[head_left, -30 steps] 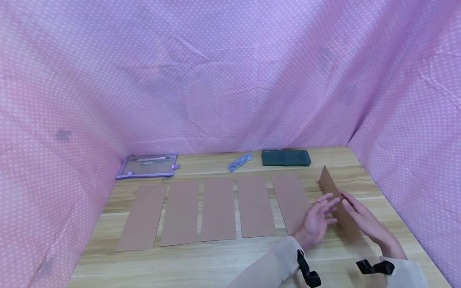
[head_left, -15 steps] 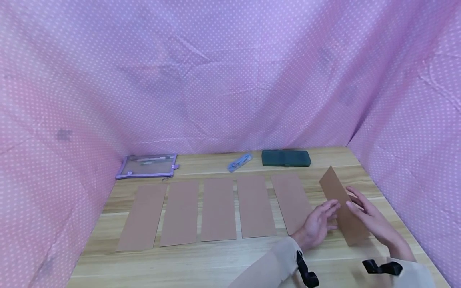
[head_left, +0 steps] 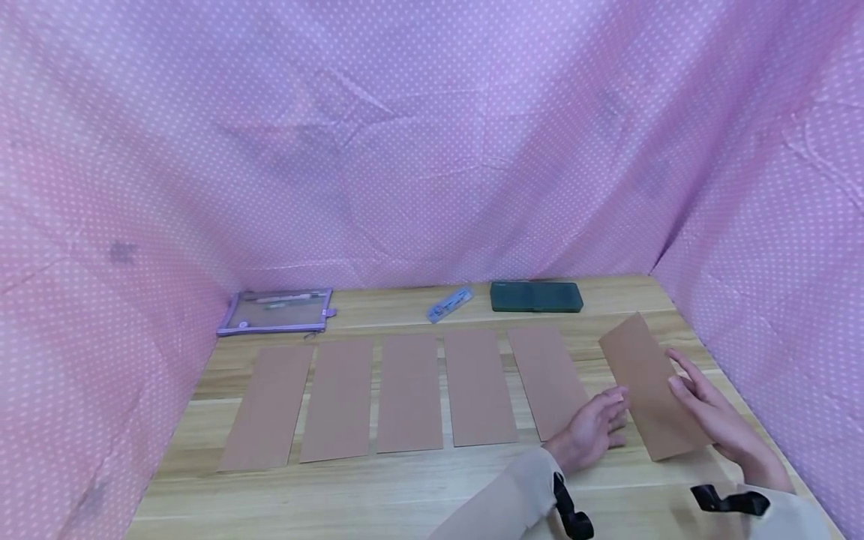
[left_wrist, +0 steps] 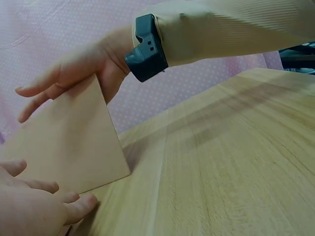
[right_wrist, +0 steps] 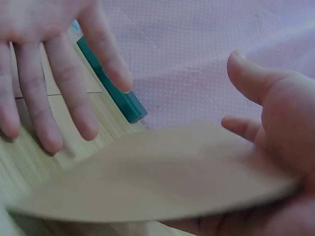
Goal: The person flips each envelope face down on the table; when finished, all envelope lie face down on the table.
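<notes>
A plain brown rectangular card (head_left: 651, 390), like kraft cardboard, stands tilted at the right side of the table, leaning toward my right hand (head_left: 725, 424). That hand supports it from behind; in the right wrist view its thumb is raised off the card (right_wrist: 162, 172) and some fingers are hidden beneath it. My left hand (head_left: 589, 429) is at the card's left side with fingers extended, the fingertips close to its lower edge; whether they touch I cannot tell. Left of it lies another brown card (head_left: 545, 371), flat, its lower right part behind the left hand.
Several more brown cards (head_left: 408, 394) lie flat in a row across the wooden table (head_left: 378, 495). Along the back are a purple-edged zip pouch (head_left: 277, 311) with pens, a small blue packet (head_left: 450, 304) and a dark green case (head_left: 536, 296). Pink dotted cloth (head_left: 432, 150) hangs around.
The card, nearly upright before, has tipped over to the right, showing more of its face. My right hand has moved right with it. The left hand has drawn slightly back and down.
</notes>
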`<action>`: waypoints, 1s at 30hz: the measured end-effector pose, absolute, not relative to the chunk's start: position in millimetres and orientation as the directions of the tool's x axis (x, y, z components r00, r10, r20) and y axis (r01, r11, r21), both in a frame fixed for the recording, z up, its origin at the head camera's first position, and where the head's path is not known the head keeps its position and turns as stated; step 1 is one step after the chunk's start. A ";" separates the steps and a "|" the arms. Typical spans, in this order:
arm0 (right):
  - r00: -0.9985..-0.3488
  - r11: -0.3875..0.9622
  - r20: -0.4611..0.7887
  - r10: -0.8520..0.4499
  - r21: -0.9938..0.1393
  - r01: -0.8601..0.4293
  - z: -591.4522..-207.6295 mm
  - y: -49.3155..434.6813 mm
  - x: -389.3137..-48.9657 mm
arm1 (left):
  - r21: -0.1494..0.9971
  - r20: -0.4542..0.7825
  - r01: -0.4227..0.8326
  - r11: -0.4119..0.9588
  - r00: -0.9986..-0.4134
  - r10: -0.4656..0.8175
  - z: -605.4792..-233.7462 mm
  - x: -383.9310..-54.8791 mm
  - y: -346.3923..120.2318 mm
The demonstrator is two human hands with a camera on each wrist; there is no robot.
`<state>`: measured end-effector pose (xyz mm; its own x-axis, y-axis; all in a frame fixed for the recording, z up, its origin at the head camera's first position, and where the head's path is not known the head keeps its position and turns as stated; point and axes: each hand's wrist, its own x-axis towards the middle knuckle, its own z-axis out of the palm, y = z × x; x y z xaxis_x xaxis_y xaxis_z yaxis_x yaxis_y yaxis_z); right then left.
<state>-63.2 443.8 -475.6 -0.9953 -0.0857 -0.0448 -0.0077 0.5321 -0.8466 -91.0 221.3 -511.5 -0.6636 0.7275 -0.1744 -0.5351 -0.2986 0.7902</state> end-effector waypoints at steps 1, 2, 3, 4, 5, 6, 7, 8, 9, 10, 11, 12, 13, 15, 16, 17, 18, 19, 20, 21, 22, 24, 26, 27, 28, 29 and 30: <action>-0.995 0.527 -0.048 -0.087 -0.850 -0.005 -476.7 444.9 -63.0 | 0.791 -0.180 -0.537 -0.293 -0.662 0.728 -512.9 -90.6 221.2; -0.995 0.521 -0.050 -0.088 -0.854 -0.003 -477.8 445.7 -62.7 | 0.791 -0.183 -0.538 -0.292 -0.663 0.726 -514.0 -90.4 221.2; -0.995 0.510 -0.046 -0.090 -0.860 -0.007 -479.2 446.5 -62.5 | 0.791 -0.185 -0.538 -0.291 -0.664 0.725 -515.0 -90.2 221.3; -0.995 0.504 -0.040 -0.090 -0.864 -0.010 -480.7 447.2 -62.2 | 0.791 -0.186 -0.537 -0.292 -0.666 0.723 -515.9 -89.9 221.4; -0.995 0.497 -0.038 -0.093 -0.868 -0.013 -482.1 448.0 -61.9 | 0.792 -0.186 -0.537 -0.292 -0.668 0.721 -516.6 -89.8 221.5; -0.995 0.489 -0.039 -0.096 -0.872 -0.013 -483.6 448.8 -61.5 | 0.792 -0.187 -0.536 -0.292 -0.670 0.719 -517.1 -89.6 221.5; -0.995 0.487 -0.039 -0.096 -0.874 -0.013 -485.1 449.5 -61.2 | 0.791 -0.188 -0.537 -0.295 -0.671 0.717 -517.6 -89.6 221.6; -0.994 0.480 -0.043 -0.099 -0.877 -0.010 -486.5 450.0 -60.9 | 0.788 -0.190 -0.539 -0.298 -0.672 0.716 -517.9 -89.7 221.7; -0.994 0.478 -0.047 -0.097 -0.878 -0.005 -487.9 450.7 -60.5 | 0.787 -0.191 -0.540 -0.299 -0.673 0.714 -518.1 -89.7 221.7; -0.994 0.478 -0.058 -0.093 -0.879 0.006 -489.3 451.7 -60.1 | 0.785 -0.191 -0.541 -0.301 -0.674 0.714 -518.2 -89.5 221.5; -0.994 0.473 -0.068 -0.089 -0.881 0.018 -490.7 452.6 -59.7 | 0.783 -0.192 -0.543 -0.303 -0.674 0.713 -518.3 -89.6 221.3; -0.993 0.464 -0.080 -0.087 -0.885 0.031 -492.1 453.5 -59.1 | 0.781 -0.193 -0.546 -0.304 -0.673 0.714 -518.2 -89.7 221.2; -0.992 0.448 -0.090 -0.083 -0.893 0.043 -493.6 454.6 -58.7 | 0.778 -0.195 -0.549 -0.306 -0.674 0.713 -518.1 -89.7 220.9; -0.990 0.377 -0.112 -0.087 -0.924 0.071 -496.4 457.0 -57.9 | 0.775 -0.201 -0.551 -0.310 -0.679 0.706 -518.0 -89.5 220.2; -0.989 0.334 -0.118 -0.094 -0.939 0.081 -497.6 458.5 -57.7 | 0.771 -0.206 -0.555 -0.312 -0.682 0.702 -517.8 -89.6 219.9; -0.987 0.296 -0.124 -0.100 -0.951 0.089 -498.4 459.6 -57.5 | 0.769 -0.212 -0.557 -0.315 -0.686 0.696 -517.7 -89.6 219.5; -0.985 0.236 -0.131 -0.110 -0.966 0.102 -498.9 460.7 -57.4 | 0.765 -0.217 -0.559 -0.321 -0.692 0.688 -517.3 -89.6 219.3; -0.983 0.170 -0.134 -0.122 -0.979 0.112 -499.0 461.6 -57.3 | 0.760 -0.224 -0.561 -0.328 -0.700 0.678 -517.1 -89.5 218.8; -0.982 0.113 -0.135 -0.134 -0.986 0.121 -499.0 462.4 -57.0 | 0.758 -0.227 -0.560 -0.334 -0.707 0.669 -517.4 -89.6 218.5; -0.982 0.086 -0.132 -0.136 -0.989 0.122 -499.0 463.1 -56.6 | 0.759 -0.228 -0.555 -0.340 -0.716 0.659 -517.8 -89.8 218.3; -0.982 0.068 -0.133 -0.134 -0.990 0.125 -498.7 463.5 -56.0 | 0.761 -0.227 -0.549 -0.345 -0.724 0.651 -518.4 -90.1 218.0; -0.984 0.047 -0.126 -0.123 -0.992 0.121 -498.1 464.0 -54.7 | 0.768 -0.219 -0.533 -0.354 -0.738 0.638 -520.9 -91.0 218.0; -0.990 0.088 -0.102 -0.100 -0.992 0.093 -498.6 462.9 -53.7 | 0.775 -0.209 -0.519 -0.360 -0.749 0.629 -523.8 -92.2 217.8; -0.992 0.113 -0.088 -0.087 -0.991 0.078 -498.7 462.0 -53.5 | 0.777 -0.205 -0.513 -0.364 -0.753 0.625 -524.9 -92.6 217.6; -0.994 0.117 -0.077 -0.081 -0.991 0.067 -498.7 460.9 -53.4 | 0.776 -0.203 -0.511 -0.369 -0.757 0.622 -525.5 -93.0 217.7; -0.995 0.128 -0.060 -0.080 -0.991 0.049 -498.7 459.7 -53.6 | 0.775 -0.202 -0.509 -0.374 -0.761 0.617 -525.8 -93.3 217.8; -0.996 0.133 -0.046 -0.079 -0.991 0.036 -498.6 458.2 -53.8 | 0.774 -0.204 -0.508 -0.378 -0.765 0.611 -525.6 -93.2 217.8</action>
